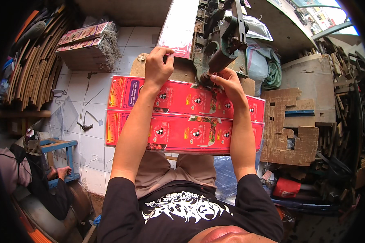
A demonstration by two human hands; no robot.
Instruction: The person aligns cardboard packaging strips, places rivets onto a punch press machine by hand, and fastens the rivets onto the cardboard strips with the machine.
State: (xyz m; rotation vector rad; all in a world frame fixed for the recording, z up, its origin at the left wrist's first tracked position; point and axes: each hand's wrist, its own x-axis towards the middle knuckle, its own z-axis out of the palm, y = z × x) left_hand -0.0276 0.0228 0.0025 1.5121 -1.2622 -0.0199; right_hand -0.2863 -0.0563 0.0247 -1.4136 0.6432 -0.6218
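Note:
My left hand (159, 67) is curled closed at the near end of a long white sheet with a red printed edge (175, 34). What its fingers hold, if anything, is hidden. My right hand (230, 82) pinches at the lower tip of a dark green press machine (223, 54), and I cannot make out what is between its fingers. Under my forearms lie two red printed cardboard strips, a far one (178, 103) and a near one (176, 141), side by side. The far strip reaches up to the press tip.
Bundled printed cartons (83, 46) sit on the tiled floor at far left, beside stacked cardboard strips (38, 60). Cut brown cardboard (290, 141) lies to the right, near white sacks (256, 60). Another person's hand (63, 172) rests by a blue stool (61, 143).

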